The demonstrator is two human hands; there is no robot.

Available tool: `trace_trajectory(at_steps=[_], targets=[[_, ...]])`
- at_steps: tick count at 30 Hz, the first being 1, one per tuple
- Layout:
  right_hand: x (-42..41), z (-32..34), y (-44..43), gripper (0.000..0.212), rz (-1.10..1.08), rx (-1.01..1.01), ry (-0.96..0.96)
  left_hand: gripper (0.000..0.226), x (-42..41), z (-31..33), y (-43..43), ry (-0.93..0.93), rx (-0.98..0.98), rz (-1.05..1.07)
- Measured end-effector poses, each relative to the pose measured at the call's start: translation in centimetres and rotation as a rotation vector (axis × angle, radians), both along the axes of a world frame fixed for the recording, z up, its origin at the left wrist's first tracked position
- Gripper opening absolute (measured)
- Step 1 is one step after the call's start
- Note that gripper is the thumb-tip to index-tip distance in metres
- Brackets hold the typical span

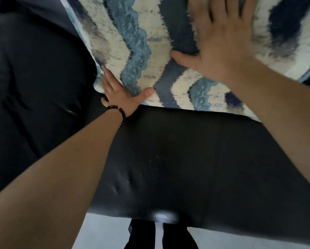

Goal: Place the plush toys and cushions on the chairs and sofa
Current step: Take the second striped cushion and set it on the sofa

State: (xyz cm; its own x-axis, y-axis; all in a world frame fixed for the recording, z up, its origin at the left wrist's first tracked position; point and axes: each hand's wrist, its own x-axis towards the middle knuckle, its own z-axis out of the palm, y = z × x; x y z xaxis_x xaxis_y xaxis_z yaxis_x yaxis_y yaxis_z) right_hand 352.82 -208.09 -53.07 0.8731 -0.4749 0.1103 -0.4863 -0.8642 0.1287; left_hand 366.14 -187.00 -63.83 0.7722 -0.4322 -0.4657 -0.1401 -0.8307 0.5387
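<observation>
A large cushion with wavy blue, navy and cream bands stands on the black leather sofa seat, leaning toward the backrest. My left hand, with a dark bead bracelet at the wrist, grips the cushion's lower left corner, thumb on the front face. My right hand lies flat on the cushion's front with fingers spread, pressing against it. No plush toy is in view.
A second dark sofa cushion or armrest fills the left side. Pale floor shows below the seat's front edge, with my dark trouser legs standing close against the sofa.
</observation>
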Motion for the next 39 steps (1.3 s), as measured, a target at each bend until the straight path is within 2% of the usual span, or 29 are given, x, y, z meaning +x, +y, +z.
trace_trajectory(at_steps=[2,4,5,9,11,12,13,14,16,17,19,21,25,27,30,33,36,39], targets=[[-1.2,0.4,1.0,0.094,-0.031,-0.023,-0.009,0.129,1.2,0.6,0.8,0.078,-0.173,0.092],[-2.7,0.5,0.7,0.1,-0.101,-0.031,0.013,0.099,2.3,1.4,0.1,0.169,-0.368,0.347],[-3.3,0.3,0.4,0.102,-0.133,-0.034,0.031,0.092,2.9,2.1,-0.7,0.241,-0.437,0.459],[-4.3,-0.6,-0.3,0.104,-0.146,-0.029,0.039,0.126,5.6,2.3,-1.8,0.45,-0.653,0.751],[-4.2,-0.6,0.0,0.104,-0.144,-0.015,0.024,0.109,4.1,3.1,-2.0,0.328,-0.619,0.774],[-4.3,-0.5,0.4,0.104,-0.157,-0.02,0.02,0.094,2.8,3.8,-2.2,0.17,-0.563,0.702],[-4.5,-0.4,0.8,0.104,-0.177,-0.026,0.013,0.084,1.7,4.6,-2.4,-0.067,-0.505,0.595],[-4.8,-0.5,1.2,0.103,-0.193,-0.034,-0.005,0.079,0.7,5.7,-2.8,-0.342,-0.476,0.429],[-5.4,-0.4,1.6,0.1,-0.205,-0.066,-0.067,0.078,-0.1,8.4,-4.1,-0.787,-0.431,-0.054],[-5.8,-0.1,1.1,0.1,-0.215,-0.094,-0.089,0.078,0.1,9.3,-5.2,-0.946,-0.346,-0.3],[-7.4,0.5,-1.1,0.103,-0.329,-0.102,-0.063,0.078,1.2,10.6,-7.9,-1.048,-0.112,-0.574],[-9.1,0.8,-3.6,0.104,-0.482,-0.042,-0.051,0.078,2.4,11.2,-10.0,-0.985,0.009,-0.627],[-10.3,-0.5,-4.3,0.107,-0.526,-0.014,-0.078,0.088,2.2,11.0,-10.2,-0.876,-0.015,-0.578],[-11.2,-2.1,-2.3,0.111,-0.63,-0.02,-0.213,0.102,0.5,10.4,-8.3,-0.816,-0.089,-0.429],[-14.4,-5.8,1.7,0.115,-0.861,0.162,-0.388,0.123,-2.9,7.5,-4.8,-0.615,-0.187,-0.125],[-16.6,-9.2,3.4,0.116,-0.813,0.335,-0.362,0.12,-5.4,3.3,-2.7,-0.535,-0.181,-0.143],[-16.2,-10.7,2.3,0.118,-0.809,0.499,-0.292,0.115,-5.1,0.5,-3.1,-0.595,-0.145,-0.175],[-16.3,-10.4,2.6,0.116,-0.79,0.562,-0.313,0.113,-5.7,0.3,-3.2,-0.613,-0.145,-0.148]])
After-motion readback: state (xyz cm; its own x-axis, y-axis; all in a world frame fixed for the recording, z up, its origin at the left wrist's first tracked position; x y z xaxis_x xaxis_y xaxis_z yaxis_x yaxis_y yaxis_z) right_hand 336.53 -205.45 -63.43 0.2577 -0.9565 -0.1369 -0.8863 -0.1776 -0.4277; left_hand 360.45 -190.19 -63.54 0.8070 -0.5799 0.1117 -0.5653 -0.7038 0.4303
